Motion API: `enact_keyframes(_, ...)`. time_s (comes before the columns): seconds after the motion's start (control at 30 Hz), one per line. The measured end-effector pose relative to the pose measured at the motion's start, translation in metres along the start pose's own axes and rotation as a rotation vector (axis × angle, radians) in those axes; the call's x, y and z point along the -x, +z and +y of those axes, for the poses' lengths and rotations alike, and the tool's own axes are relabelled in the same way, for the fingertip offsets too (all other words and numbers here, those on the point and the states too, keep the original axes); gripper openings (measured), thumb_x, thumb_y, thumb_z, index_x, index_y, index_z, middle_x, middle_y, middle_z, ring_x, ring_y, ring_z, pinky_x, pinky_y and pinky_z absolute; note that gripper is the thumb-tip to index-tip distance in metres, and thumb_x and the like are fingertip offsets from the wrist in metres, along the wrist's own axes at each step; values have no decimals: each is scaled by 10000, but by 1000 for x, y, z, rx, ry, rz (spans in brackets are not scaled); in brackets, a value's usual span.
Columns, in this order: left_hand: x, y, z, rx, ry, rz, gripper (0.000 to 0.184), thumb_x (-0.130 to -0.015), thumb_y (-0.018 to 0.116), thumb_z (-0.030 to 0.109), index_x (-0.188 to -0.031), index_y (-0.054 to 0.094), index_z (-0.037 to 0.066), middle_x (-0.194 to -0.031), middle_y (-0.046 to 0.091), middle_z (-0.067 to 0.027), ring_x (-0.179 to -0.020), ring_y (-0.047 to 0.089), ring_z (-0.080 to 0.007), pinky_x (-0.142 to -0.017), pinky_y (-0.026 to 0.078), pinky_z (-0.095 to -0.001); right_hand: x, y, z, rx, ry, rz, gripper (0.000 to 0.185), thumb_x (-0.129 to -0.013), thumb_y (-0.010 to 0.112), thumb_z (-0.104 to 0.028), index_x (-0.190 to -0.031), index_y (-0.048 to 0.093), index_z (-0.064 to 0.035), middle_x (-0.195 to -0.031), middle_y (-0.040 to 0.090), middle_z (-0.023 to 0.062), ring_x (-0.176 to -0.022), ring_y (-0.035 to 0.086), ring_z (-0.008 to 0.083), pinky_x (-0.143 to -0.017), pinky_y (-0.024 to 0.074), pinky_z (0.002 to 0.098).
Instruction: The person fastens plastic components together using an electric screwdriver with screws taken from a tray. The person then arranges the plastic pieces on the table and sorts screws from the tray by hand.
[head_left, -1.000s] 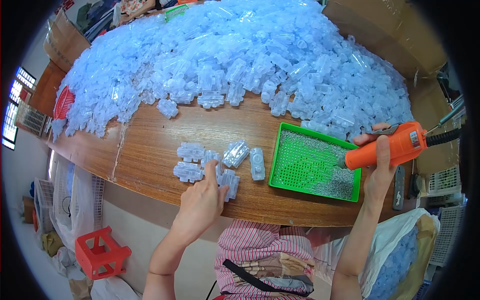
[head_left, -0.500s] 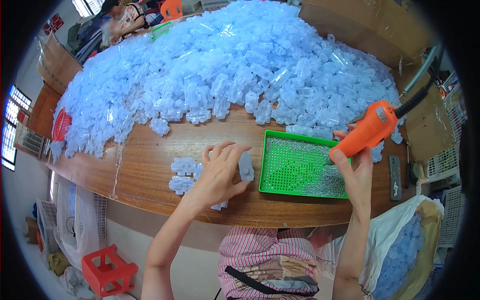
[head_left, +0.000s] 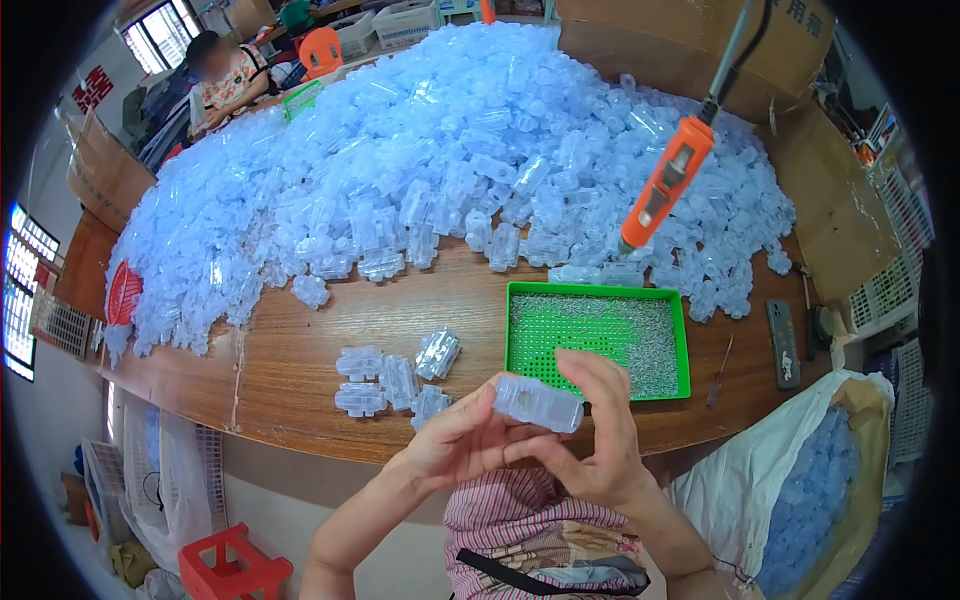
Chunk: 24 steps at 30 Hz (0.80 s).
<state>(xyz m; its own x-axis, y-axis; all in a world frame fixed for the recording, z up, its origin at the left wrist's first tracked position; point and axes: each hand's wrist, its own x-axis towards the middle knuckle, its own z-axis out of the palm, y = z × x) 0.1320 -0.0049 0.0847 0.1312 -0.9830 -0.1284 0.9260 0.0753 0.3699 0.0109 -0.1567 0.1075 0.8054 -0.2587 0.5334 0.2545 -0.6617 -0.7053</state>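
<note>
A clear plastic part [head_left: 540, 404], a block-like housing with a small round hole, is held above the table's front edge. My left hand [head_left: 462, 432] grips its left end between thumb and fingers. Around its right end curves my right hand [head_left: 602, 440], thumb and forefinger apart; whether they touch the part I cannot tell. An orange electric screwdriver [head_left: 668, 182] hangs tip down from its cable over the pile. Behind my hands sits a green perforated tray [head_left: 512, 330] with many small metal screws [head_left: 655, 350]. Several similar clear parts [head_left: 398, 382] lie left of my hands.
A large heap of clear plastic parts [head_left: 400, 170] covers the back of the wooden table [head_left: 290, 350]. A phone [head_left: 783, 345] lies at right, near an open sack of parts [head_left: 815, 490]. A red stool [head_left: 235, 565] stands below left. Another person [head_left: 235, 80] sits far left.
My right hand has let go of the screwdriver, which now hangs higher up. My left hand has brought a clear part rightward to my front, and my right hand has come to it.
</note>
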Motion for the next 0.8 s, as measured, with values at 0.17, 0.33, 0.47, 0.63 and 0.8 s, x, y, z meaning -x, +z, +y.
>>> enact_keyframes(0.17, -6, -5, -8, -13, 6, -93, 545, -947, 481, 378, -1368, 302, 81, -1349, 393, -163, -1273, 406, -266, -1078, 362, -416, 4, -4, 5, -61, 16, 1, 421, -806, 692, -191, -1151, 551, 6, -1104, 587, 154, -1006, 557, 315, -882, 434, 396)
enact_keyframes(0.33, -3, 20, -6, -495, 131, 256, 562, -939, 514, 349, -1370, 300, 59, -1338, 419, -149, -1255, 437, -257, -1061, 368, -386, 7, -13, 6, -1, -33, 7, 388, -794, 687, -116, -1139, 558, 6, -1056, 608, 146, -933, 584, 311, -831, 466, 388)
enact_keyframes(0.47, -8, 8, -10, -993, 568, 224, 649, -837, 679, 280, -1346, 348, 51, -1337, 441, -111, -1212, 485, -238, -982, 441, -359, 8, -20, 4, -10, 27, -19, 408, -772, 703, -90, -1137, 554, 14, -1050, 610, 150, -928, 588, 306, -793, 480, 376)
enact_keyframes(0.63, -3, -5, -10, -1200, 564, 173, 470, -767, 725, 64, -1197, 542, 16, -1203, 570, -128, -1080, 580, -229, -912, 481, -326, 14, -17, 10, -27, -81, 9, 438, -751, 718, -63, -1146, 550, 23, -1049, 620, 161, -878, 608, 306, -738, 498, 369)
enact_keyframes(0.8, -4, 9, -3, -1584, 652, 232, 447, -714, 755, 78, -1126, 594, 17, -1093, 638, -125, -1007, 620, -260, -841, 502, -335, 18, -12, 14, 87, -189, 76, 436, -754, 720, -65, -1147, 554, 26, -1047, 623, 170, -842, 618, 296, -706, 505, 352)
